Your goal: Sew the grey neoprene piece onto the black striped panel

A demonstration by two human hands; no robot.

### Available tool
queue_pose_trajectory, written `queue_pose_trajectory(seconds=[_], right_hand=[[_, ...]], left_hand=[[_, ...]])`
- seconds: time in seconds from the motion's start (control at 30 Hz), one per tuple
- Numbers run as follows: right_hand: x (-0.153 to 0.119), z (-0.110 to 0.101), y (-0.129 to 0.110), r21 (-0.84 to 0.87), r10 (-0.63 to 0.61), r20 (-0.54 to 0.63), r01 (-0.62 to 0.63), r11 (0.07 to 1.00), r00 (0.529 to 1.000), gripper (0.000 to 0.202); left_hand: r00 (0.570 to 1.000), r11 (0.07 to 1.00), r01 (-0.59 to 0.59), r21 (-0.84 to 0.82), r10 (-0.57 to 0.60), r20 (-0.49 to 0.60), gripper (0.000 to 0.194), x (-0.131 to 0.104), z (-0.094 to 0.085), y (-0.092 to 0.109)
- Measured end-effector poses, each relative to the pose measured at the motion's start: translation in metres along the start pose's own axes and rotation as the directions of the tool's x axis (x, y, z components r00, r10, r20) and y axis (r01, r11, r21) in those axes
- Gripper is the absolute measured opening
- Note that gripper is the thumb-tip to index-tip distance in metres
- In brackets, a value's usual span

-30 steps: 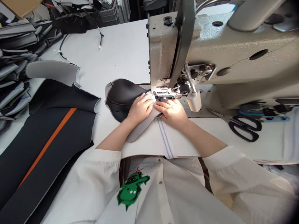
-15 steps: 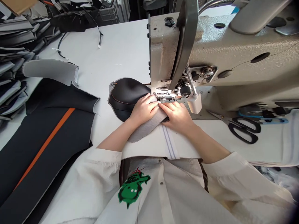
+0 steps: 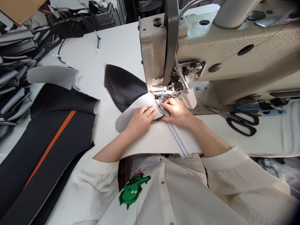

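A black leather-like cover piece [image 3: 125,82] with orange stitching lies under the sewing machine's presser foot [image 3: 165,96]. Its grey mesh-backed part [image 3: 131,114] is turned up toward me. My left hand [image 3: 142,121] rests with its fingers laid flat on that grey backing, left of the foot. Just right of the needle area, my right hand [image 3: 178,112] pinches the folded edge of the cover piece between thumb and fingers. A white strip with blue lines [image 3: 179,140] runs from beneath the right hand over the table's front edge.
The machine head [image 3: 159,50] stands over the work. Black-handled scissors [image 3: 242,122] lie to the right. On the left are a black panel with an orange stripe [image 3: 50,148], a grey curved piece [image 3: 52,76] and stacked pieces [image 3: 14,78].
My left hand has drawn back from the foot, down and left. The grey backing has swung up and left, and the fold at my right hand has opened. The striped strip's lower end shifted right.
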State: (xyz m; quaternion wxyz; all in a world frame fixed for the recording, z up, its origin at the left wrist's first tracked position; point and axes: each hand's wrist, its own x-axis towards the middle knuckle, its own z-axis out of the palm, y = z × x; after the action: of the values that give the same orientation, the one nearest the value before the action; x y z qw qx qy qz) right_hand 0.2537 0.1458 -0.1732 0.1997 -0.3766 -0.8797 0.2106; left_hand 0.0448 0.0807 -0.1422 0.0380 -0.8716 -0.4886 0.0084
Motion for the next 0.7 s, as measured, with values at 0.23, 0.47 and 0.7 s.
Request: queue_pose_trajectory(seconds=[0.23,0.47,0.7], right_hand=[[-0.001,0.019,-0.002,-0.034,-0.218,-0.143,0.215,0.976,0.965,0.053],[0.008,0.027,0.005,-0.108,-0.29,-0.281,0.27,0.957,0.915,0.043],[0.005,0.013,-0.006,-0.049,0.181,-0.186,-0.194,0.98,0.966,0.047]], left_hand=[[0.998,0.999,-0.039,-0.006,0.039,-0.047,0.047,0.002,0.004,0.0],[0.999,0.993,0.03,-0.11,-0.034,-0.038,0.05,0.016,0.01,-0.008],[0.982,0.973,-0.102,-0.206,0.065,-0.176,0.054,0.018,0.016,-0.032]])
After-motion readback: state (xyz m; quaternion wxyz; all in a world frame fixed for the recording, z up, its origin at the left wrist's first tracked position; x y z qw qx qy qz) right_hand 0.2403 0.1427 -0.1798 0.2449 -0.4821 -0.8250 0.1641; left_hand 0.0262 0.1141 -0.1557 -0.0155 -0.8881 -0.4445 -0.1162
